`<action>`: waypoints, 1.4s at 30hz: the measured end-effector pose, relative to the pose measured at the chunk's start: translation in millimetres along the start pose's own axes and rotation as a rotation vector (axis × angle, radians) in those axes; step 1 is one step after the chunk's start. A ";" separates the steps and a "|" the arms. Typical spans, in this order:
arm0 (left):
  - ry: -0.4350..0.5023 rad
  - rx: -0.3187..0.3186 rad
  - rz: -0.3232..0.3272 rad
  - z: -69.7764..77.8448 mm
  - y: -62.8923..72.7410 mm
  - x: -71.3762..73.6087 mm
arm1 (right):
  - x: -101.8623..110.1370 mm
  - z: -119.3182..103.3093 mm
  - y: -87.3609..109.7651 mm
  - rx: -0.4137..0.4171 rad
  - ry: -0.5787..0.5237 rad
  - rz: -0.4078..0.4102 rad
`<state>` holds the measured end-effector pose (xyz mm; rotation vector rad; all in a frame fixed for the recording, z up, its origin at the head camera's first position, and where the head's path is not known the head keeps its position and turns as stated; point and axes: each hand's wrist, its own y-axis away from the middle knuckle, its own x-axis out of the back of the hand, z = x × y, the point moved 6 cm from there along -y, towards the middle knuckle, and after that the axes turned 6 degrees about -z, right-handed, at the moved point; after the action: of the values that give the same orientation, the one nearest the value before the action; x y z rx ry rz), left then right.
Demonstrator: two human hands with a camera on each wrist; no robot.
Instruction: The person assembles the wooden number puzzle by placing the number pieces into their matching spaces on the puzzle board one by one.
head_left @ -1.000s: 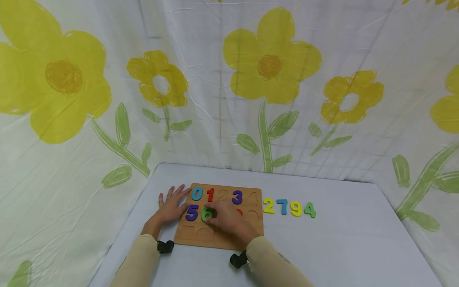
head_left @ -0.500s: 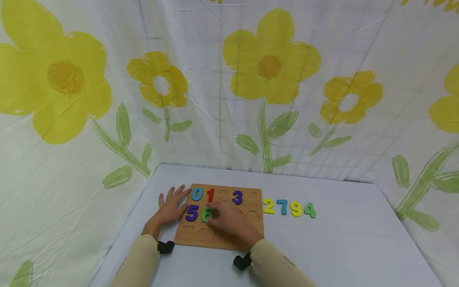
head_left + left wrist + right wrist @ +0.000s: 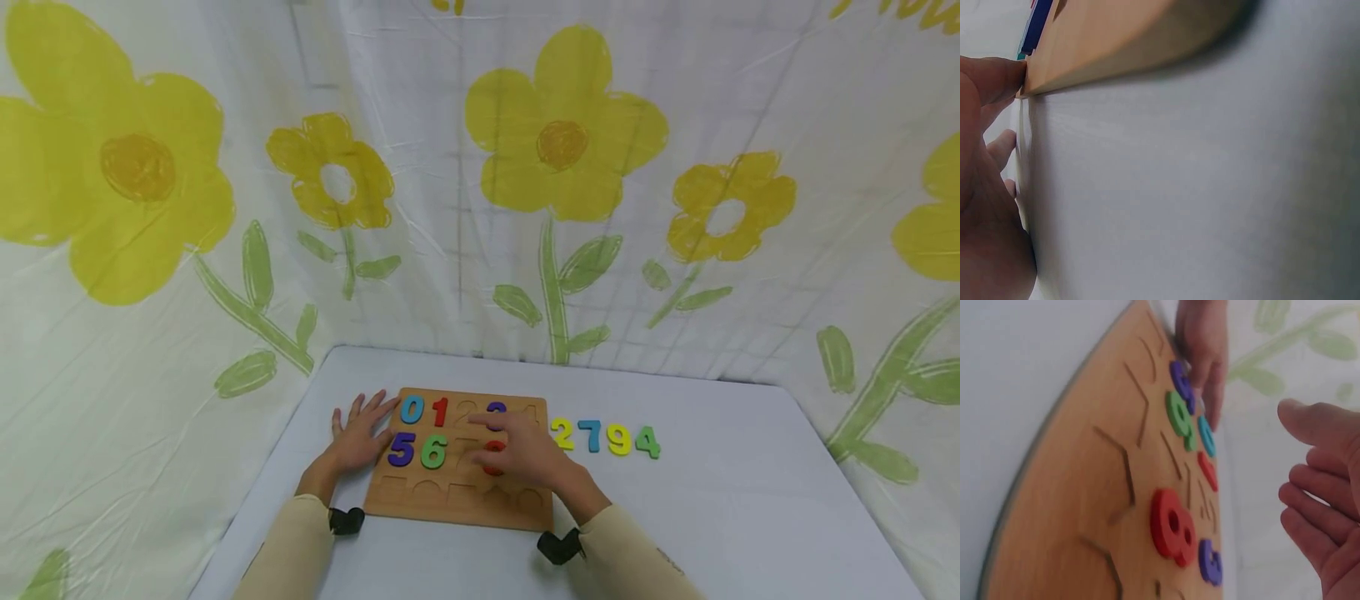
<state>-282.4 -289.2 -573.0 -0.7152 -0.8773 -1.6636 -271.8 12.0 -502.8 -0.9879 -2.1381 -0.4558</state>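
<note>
A wooden number puzzle board [image 3: 480,516] lies on the white table. In its slots sit a blue 0 [image 3: 406,410], a red 1 [image 3: 440,413], a purple 5 [image 3: 402,450], a green 6 [image 3: 425,452], a purple 3 [image 3: 1210,569] and a red 8 [image 3: 1161,525]. My left hand [image 3: 358,443] rests at the board's left edge, fingers spread, thumb against its side in the left wrist view. Over the right part of the board, my right hand [image 3: 525,450] hovers with extended fingers and nothing in them, partly covering the 3 and 8 in the head view.
Right of the board lie a loose yellow 2 [image 3: 562,435], blue 7 [image 3: 595,438], yellow 9 [image 3: 627,440] and green 4 [image 3: 652,442] in a row. A flower-printed curtain [image 3: 435,292] hangs behind the table.
My right hand has left the green 6 and moved right across the board, its fingers opening. The 6 stays in its slot, now fully visible. My left hand keeps its place.
</note>
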 end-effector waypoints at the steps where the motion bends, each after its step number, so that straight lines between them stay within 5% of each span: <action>1: -0.002 0.001 0.000 0.0 0.0 -0.2 | 5.4 2.5 3.8 0.014 0.001 0.012; 12: -0.005 -0.003 0.005 1.4 0.5 0.0 | 61.9 37.7 51.7 0.108 0.080 0.155; 28: -0.004 0.003 0.003 0.9 0.1 -1.1 | 119.3 121.6 117.6 -0.038 0.184 0.164; 42: 0.007 -0.005 0.018 -1.0 -2.1 -1.9 | 165.2 173.4 169.4 -0.173 0.132 0.160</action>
<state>-284.0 -288.7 -575.5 -0.7186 -0.8592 -1.6521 -296.0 304.3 -495.0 -1.1815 -1.9100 -0.6167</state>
